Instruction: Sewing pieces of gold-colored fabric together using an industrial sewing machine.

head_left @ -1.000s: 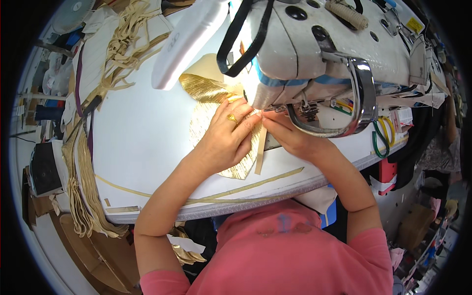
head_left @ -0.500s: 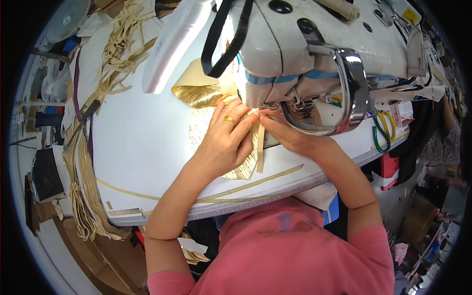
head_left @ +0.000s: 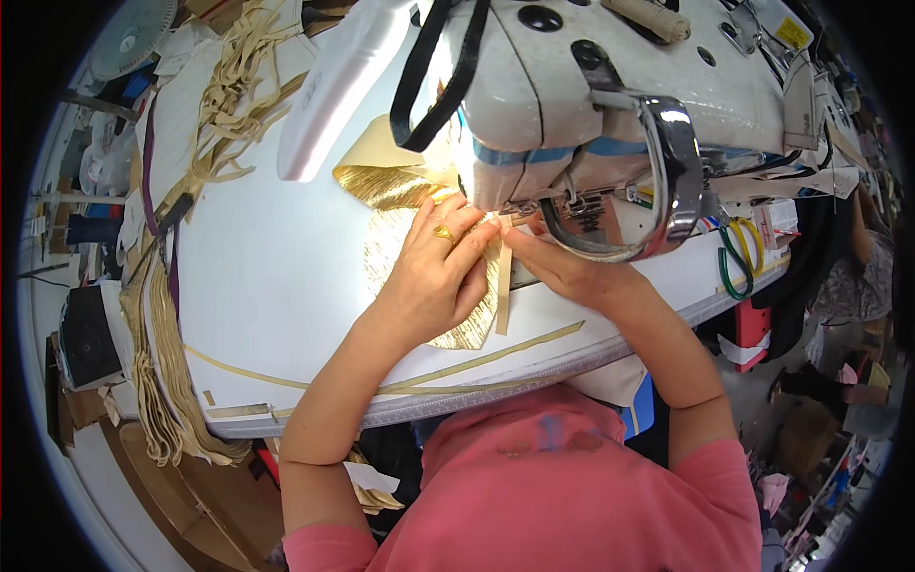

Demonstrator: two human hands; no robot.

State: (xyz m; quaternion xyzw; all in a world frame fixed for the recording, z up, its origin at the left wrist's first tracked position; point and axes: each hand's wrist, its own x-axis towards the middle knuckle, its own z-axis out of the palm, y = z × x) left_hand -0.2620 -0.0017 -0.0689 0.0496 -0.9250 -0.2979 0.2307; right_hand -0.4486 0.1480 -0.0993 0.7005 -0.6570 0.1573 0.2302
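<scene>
A shiny gold fabric piece (head_left: 389,238) lies on the white sewing table (head_left: 267,286), running under the head of a white sewing machine (head_left: 610,105). My left hand (head_left: 434,276), with a gold ring, presses flat on the gold fabric, fingers pointing toward the needle area. My right hand (head_left: 562,267) pinches the fabric edge and a narrow beige strip (head_left: 502,296) just in front of the presser foot. The needle itself is hidden behind the machine head and its metal guard.
Long beige strips (head_left: 477,367) lie along the table's front edge. Bundles of tan strips (head_left: 157,381) hang off the left side and pile up at the back left (head_left: 229,105). A fan (head_left: 129,38) sits far left; green-handled scissors (head_left: 736,257) hang at the right.
The view has shifted slightly closer to the machine. Both hands stay on the gold fabric at the presser foot, with only small finger adjustments.
</scene>
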